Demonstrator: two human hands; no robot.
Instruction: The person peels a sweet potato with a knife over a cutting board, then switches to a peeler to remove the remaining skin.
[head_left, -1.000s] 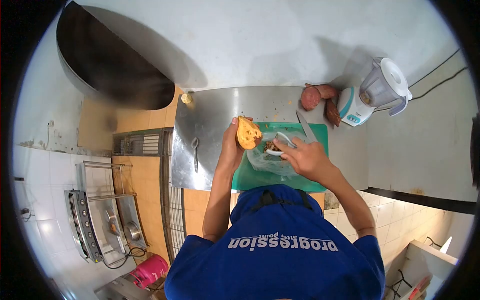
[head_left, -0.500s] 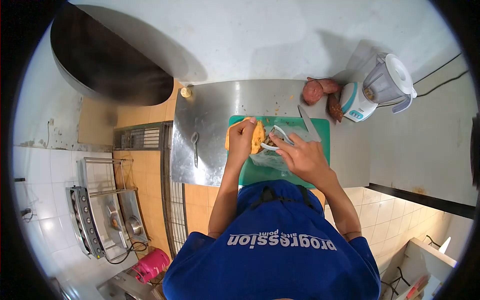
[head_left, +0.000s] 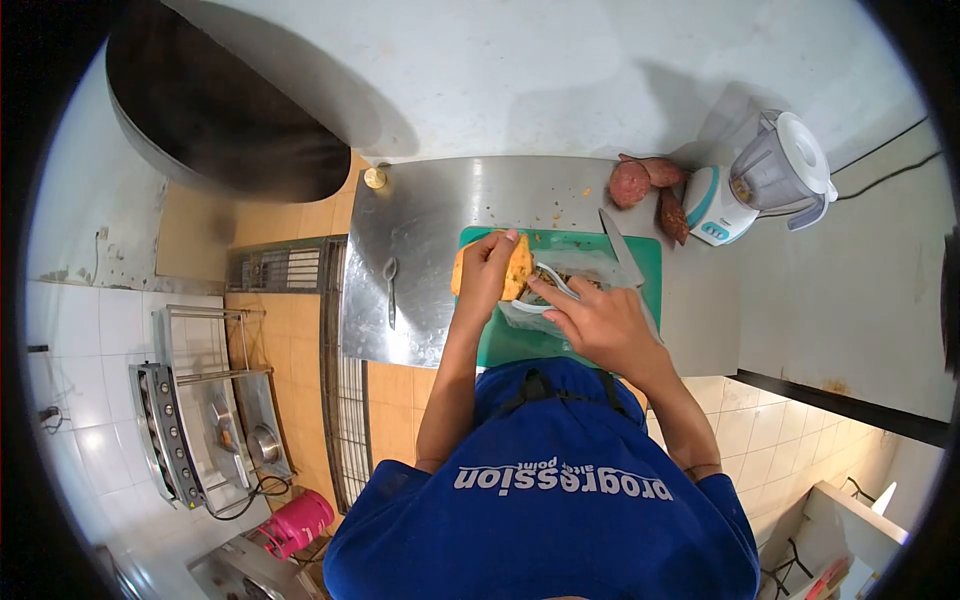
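A peeled orange sweet potato (head_left: 521,265) is gripped in my left hand (head_left: 487,272), thumb on top, over the left part of the green cutting board (head_left: 648,262). My right hand (head_left: 605,325) is closed on a white Y-shaped peeler (head_left: 557,280), its head right at the sweet potato's right side. One finger of that hand stretches forward between the peeler's arms. Beneath the peeler lies a clear plastic bag (head_left: 598,266) with dark peelings on it. A knife (head_left: 622,250) rests at the board's right side, blade pointing away from me.
Reddish unpeeled sweet potatoes (head_left: 630,186) sit at the steel counter's (head_left: 430,225) back right, beside a white-and-teal blender (head_left: 770,175). On the left are a spoon (head_left: 391,292) and a small yellowish object (head_left: 375,178). Orange scraps dot the counter behind the board.
My right hand has moved slightly toward me and the peeler is now tilted lower, against the sweet potato's side. My left hand keeps its hold nearly in place.
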